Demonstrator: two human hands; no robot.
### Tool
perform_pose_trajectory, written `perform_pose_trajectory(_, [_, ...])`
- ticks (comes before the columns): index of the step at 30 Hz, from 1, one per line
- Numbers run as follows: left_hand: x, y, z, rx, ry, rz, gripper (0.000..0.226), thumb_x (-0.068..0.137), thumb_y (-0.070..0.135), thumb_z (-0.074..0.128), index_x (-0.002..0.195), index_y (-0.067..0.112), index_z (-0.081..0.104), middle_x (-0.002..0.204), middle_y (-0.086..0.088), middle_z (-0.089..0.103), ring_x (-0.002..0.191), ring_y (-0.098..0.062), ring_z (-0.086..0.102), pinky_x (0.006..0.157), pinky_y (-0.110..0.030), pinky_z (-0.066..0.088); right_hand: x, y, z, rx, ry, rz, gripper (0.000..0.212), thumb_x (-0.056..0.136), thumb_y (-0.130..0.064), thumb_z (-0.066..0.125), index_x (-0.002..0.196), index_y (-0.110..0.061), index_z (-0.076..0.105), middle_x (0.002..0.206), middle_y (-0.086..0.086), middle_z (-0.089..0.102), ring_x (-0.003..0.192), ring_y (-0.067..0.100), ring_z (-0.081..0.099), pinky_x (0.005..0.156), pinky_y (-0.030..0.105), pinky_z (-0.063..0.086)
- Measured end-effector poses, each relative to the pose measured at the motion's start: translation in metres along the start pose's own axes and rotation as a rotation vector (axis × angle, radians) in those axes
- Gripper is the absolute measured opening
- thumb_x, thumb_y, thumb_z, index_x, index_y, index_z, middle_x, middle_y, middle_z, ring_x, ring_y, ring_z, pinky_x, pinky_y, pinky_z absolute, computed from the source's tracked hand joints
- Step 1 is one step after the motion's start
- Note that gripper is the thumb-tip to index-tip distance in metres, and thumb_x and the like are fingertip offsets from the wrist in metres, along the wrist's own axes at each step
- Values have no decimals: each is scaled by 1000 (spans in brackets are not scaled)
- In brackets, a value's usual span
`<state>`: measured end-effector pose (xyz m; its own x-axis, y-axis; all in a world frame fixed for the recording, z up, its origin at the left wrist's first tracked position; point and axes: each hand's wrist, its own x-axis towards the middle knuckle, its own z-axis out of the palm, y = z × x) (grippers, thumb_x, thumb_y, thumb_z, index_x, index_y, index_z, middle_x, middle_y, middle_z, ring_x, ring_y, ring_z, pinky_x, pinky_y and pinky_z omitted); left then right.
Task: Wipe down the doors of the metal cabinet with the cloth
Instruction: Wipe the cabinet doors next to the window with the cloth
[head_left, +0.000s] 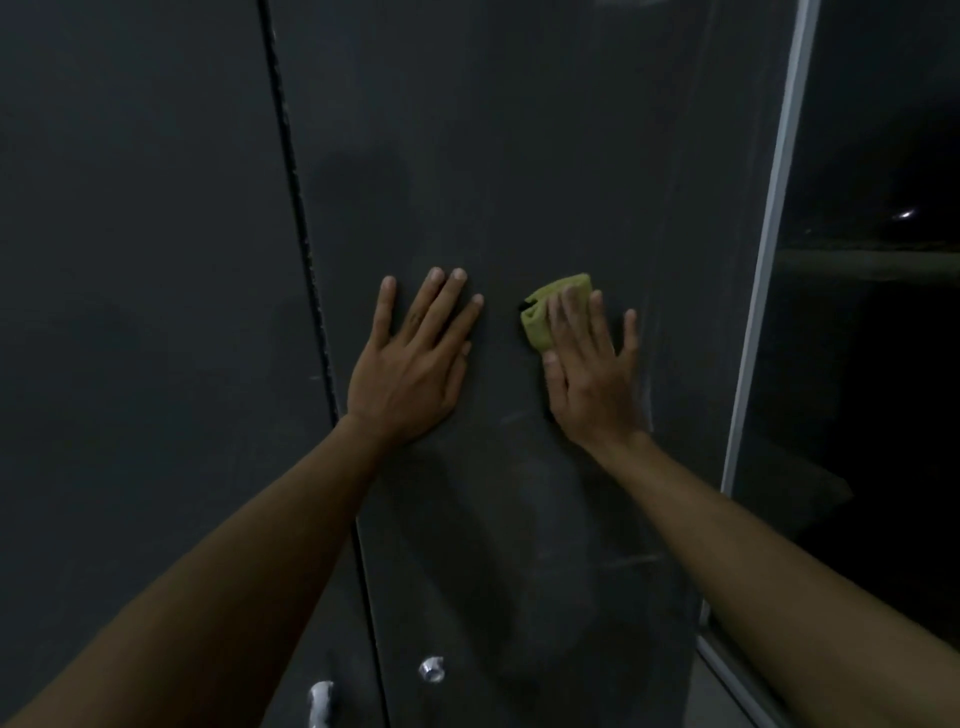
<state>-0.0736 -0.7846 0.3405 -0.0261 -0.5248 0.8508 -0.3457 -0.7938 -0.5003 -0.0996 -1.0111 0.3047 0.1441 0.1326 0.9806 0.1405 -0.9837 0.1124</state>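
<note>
Two dark grey metal cabinet doors fill the view, split by a vertical gap. On the right door, my left hand lies flat with fingers spread, holding nothing. To its right, my right hand presses a folded yellow-green cloth against the same door with straight fingers. Most of the cloth is hidden under that hand. The left door is untouched by either hand.
A silver lock sits low on the right door, and a silver handle low on the left door. A pale metal frame edge runs down the right side, with dark glass beyond it.
</note>
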Motion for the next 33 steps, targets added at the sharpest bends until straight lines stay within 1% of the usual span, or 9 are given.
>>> perform_pose_trajectory(2, [-3,3,0,3,-5,4,51,102,33,38,149,14,35,158,-11,25,148,-26,18,117,-58,11,-12,-14,4,21,9,-3,55,98,-26,39,150,-15,25,156,2,23,147,22,16,115,58,14])
perform_pose_trajectory(6, [-8,6,0,0,-16,0,51,102,33,38,149,13,35,158,-11,25,148,-26,17,117,-59,11,-48,-10,4,3,-99,-385,56,96,-25,47,148,-19,30,152,0,31,144,20,25,112,59,19])
perform_pose_trajectory(8, [-13,9,0,-4,-19,7,51,102,33,38,149,12,35,158,-11,26,147,-26,18,117,-58,11,-51,3,3,-14,-106,-436,52,97,-26,45,147,-18,33,152,0,33,142,20,28,111,59,20])
perform_pose_trajectory(13, [-25,14,1,5,-44,36,52,103,33,37,150,11,33,157,-11,27,147,-26,21,118,-56,11,-47,-2,10,-24,-33,-20,54,103,-29,32,153,-16,18,157,-2,18,149,19,9,116,57,11])
perform_pose_trajectory(15, [-25,15,2,17,-54,46,52,103,33,36,150,11,31,157,-10,27,147,-26,21,118,-55,10,-55,-14,11,-23,-24,0,54,102,-27,35,153,-16,18,157,-2,20,149,19,7,116,57,12])
perform_pose_trajectory(21, [-28,17,0,2,-66,56,52,103,31,36,151,11,30,158,-10,26,147,-27,20,117,-56,11,-82,7,1,-59,-124,-514,48,96,-24,50,143,-21,42,146,-2,45,143,21,30,110,55,22])
perform_pose_trajectory(24, [-32,19,-1,6,-63,81,51,103,31,37,150,11,32,156,-11,28,146,-28,23,117,-56,14,-72,7,1,-61,-99,-241,50,100,-26,41,148,-17,33,151,1,34,149,16,3,115,54,11])
perform_pose_trajectory(27, [-37,23,0,10,-61,85,50,103,29,38,149,11,33,156,-12,29,145,-28,24,117,-56,14,-74,-17,7,-8,-86,-36,54,101,-26,38,151,-15,23,154,1,28,149,18,5,115,57,10])
perform_pose_trajectory(33, [-56,31,2,-8,-112,108,52,102,26,36,151,10,28,157,-11,27,146,-28,22,118,-55,10,-118,-11,11,19,-171,-535,47,100,-22,44,146,-25,37,146,-6,44,146,19,21,112,55,18])
